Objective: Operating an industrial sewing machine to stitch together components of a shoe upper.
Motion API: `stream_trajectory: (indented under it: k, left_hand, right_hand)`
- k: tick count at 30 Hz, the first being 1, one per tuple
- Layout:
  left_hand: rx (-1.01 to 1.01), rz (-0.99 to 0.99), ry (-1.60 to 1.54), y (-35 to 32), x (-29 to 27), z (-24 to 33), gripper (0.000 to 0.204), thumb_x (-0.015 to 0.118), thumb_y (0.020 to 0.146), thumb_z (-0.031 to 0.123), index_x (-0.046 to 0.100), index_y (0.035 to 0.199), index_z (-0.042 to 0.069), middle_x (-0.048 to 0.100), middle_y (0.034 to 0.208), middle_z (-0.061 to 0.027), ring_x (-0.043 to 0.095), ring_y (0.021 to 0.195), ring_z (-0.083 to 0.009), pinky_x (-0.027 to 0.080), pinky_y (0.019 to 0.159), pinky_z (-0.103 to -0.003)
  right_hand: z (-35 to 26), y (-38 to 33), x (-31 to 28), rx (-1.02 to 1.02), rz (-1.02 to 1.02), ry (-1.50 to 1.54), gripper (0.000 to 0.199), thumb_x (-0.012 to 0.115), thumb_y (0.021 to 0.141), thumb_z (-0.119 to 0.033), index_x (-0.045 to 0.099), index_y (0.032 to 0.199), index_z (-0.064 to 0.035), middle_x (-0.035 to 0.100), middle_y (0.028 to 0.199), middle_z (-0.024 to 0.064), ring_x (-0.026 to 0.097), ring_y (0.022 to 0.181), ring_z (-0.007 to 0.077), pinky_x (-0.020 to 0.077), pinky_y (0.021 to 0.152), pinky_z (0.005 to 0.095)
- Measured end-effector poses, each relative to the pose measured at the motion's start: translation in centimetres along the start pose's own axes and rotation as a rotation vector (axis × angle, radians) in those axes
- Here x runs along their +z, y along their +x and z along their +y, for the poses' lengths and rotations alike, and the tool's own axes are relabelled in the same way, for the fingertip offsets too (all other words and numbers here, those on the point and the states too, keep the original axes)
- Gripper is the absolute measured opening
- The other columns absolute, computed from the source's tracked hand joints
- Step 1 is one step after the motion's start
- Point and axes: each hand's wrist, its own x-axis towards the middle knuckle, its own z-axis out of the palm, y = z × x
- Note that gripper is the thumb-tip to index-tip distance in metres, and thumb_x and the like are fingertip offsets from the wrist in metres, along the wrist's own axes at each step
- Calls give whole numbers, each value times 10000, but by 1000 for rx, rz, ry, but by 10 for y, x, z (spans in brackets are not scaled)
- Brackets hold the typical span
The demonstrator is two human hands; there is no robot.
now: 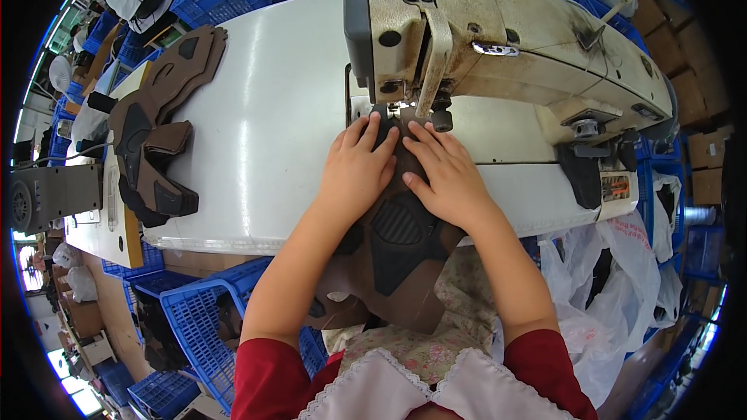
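A brown shoe-upper piece (426, 284) with black overlay patches lies under the needle area (395, 109) of a worn cream sewing machine (537, 47). Its lower end hangs off the table's near edge over my lap. My left hand (356, 167) rests on the piece's left side, fingers spread toward the needle. Lying flat on the right side is my right hand (450, 179), its fingertips close to the presser foot and its thumb pointing inward. Both hands press from above and grip nothing. The exact spot under the needle is partly hidden by my fingers and the machine head.
More brown and black upper pieces (156, 120) are piled at the left end of the white table (264, 109). Blue crates (204, 327) stand below left and behind. Clear plastic bags (599, 295) hang at the right. A black part (582, 175) sits by the machine's base.
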Motion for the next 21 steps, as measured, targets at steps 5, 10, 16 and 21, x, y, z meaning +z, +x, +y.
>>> stream_trajectory:
  k: [5,10,16,21]
  left_hand:
    - [-6,-2,-16,0,0,0,462,647,839,205,600,1287,103,520,1381,-196,466,1284,-356,405,1043,-452]
    - [-18,-22,-7,0,2,0,460,641,847,209,597,1294,108,506,1399,-195,460,1293,-359,403,1045,-451]
    - [-12,-25,7,1,-2,1,442,636,852,207,609,1285,123,509,1398,-191,469,1284,-364,405,1042,-448]
    - [14,-36,20,4,-4,2,443,632,856,203,606,1290,118,524,1382,-190,476,1277,-361,408,1036,-449]
  right_hand:
    - [0,1,-2,22,-58,-14,497,612,886,-302,533,1306,-47,438,1471,119,374,1371,325,280,1140,444]
    - [-1,0,-1,0,-24,-14,503,619,878,-305,544,1294,-32,485,1408,136,398,1341,336,292,1134,446]
    - [1,-3,7,-19,38,-14,508,626,870,-305,568,1285,-17,548,1332,152,416,1330,339,324,1119,431]
    - [-1,-2,6,-4,46,-3,496,621,872,-296,570,1279,-17,552,1325,152,421,1328,334,336,1109,426]
